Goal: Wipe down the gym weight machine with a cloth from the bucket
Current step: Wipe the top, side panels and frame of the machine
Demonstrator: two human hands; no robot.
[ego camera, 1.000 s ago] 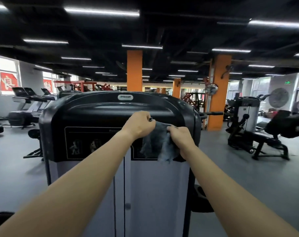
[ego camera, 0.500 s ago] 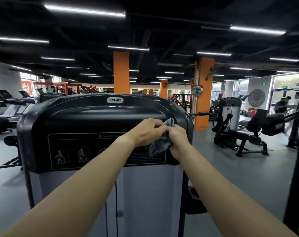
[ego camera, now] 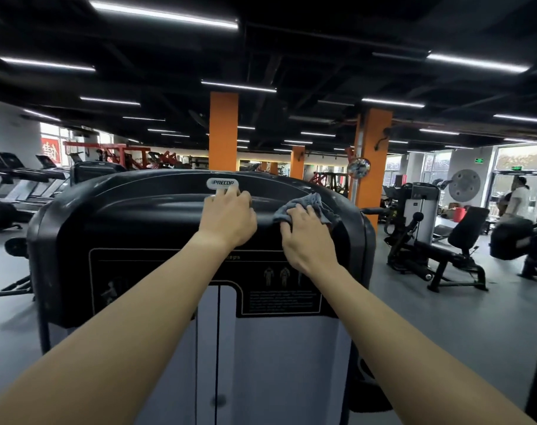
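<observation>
Right hand [ego camera: 307,237] presses crumpled grey cloth [ego camera: 314,204] onto the weight machine's black plastic top shroud [ego camera: 138,228], fingers laid over it, near its right end. Left hand [ego camera: 229,217] rests loose and empty just left of the cloth. The shroud's ridge runs left–right, so the stroke probably goes leftward, towards the left hand

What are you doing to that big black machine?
A person is wiping down a gym weight machine. Their right hand presses a grey cloth against the right side of the machine's black top cover. Their left hand rests on the cover just below the Precor badge and holds nothing. No bucket is in view.
</observation>
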